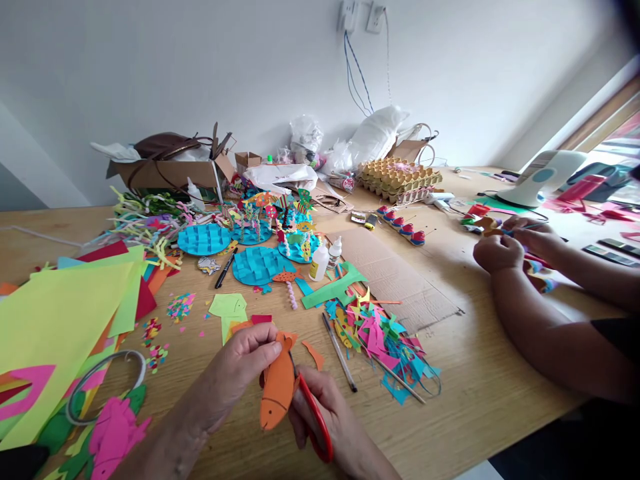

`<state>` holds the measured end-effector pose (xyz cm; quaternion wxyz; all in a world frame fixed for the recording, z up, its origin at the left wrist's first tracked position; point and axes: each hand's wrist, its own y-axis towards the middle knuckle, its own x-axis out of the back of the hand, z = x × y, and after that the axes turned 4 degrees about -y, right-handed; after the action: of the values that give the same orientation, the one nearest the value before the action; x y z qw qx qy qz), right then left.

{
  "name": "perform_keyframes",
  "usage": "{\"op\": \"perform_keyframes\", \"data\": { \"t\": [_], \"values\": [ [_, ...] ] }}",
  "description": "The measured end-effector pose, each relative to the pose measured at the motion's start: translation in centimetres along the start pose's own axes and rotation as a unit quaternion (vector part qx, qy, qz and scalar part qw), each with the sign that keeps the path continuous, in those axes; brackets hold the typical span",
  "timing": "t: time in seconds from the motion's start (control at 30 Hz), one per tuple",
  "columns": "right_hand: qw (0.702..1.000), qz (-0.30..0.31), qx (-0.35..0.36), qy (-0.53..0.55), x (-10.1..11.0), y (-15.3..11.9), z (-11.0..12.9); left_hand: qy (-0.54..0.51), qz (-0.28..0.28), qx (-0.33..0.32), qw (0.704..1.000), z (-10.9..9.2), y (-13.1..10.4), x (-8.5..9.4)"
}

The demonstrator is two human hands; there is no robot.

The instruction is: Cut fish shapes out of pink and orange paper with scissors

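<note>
Your left fingers (269, 355) pinch the orange fish (277, 387) near its tail, left of the pen (341, 353), probably so that its edge is free for the scissors (321, 421). Your right fingers (301, 428) are curled around these. Paper scraps (376, 335) lie right of the pen, seemingly put aside.

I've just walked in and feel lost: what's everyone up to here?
The person's left hand grips an orange paper fish, while the right hand holds red-handled scissors at its edge. Pink paper fish lie on the left; coloured scraps lie beyond the hands. Across to the right, a co-worker's hands handle small things.
</note>
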<state>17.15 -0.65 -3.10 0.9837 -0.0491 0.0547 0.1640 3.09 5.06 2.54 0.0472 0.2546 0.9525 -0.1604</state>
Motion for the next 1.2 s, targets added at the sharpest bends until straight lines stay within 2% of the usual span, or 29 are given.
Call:
{"op": "perform_keyframes", "data": {
  "t": [0.2,0.5,0.73,1.2],
  "values": [
    [0.999,-0.030,0.006,-0.012,-0.33,-0.09,0.38,0.052,0.002,-0.025,0.998,0.09,0.24,-0.13],
    [0.999,-0.043,0.013,-0.003,-0.62,-0.12,0.06,0.064,-0.001,-0.030,0.997,0.36,0.41,-0.31],
    [0.999,-0.045,0.016,-0.006,-0.67,0.05,0.22,0.076,-0.027,-0.047,0.996,0.84,0.55,-0.21],
    [0.999,-0.043,0.008,-0.007,-0.68,-0.16,0.38,0.071,-0.023,-0.042,0.996,0.71,0.51,-0.37]
  ]
}}
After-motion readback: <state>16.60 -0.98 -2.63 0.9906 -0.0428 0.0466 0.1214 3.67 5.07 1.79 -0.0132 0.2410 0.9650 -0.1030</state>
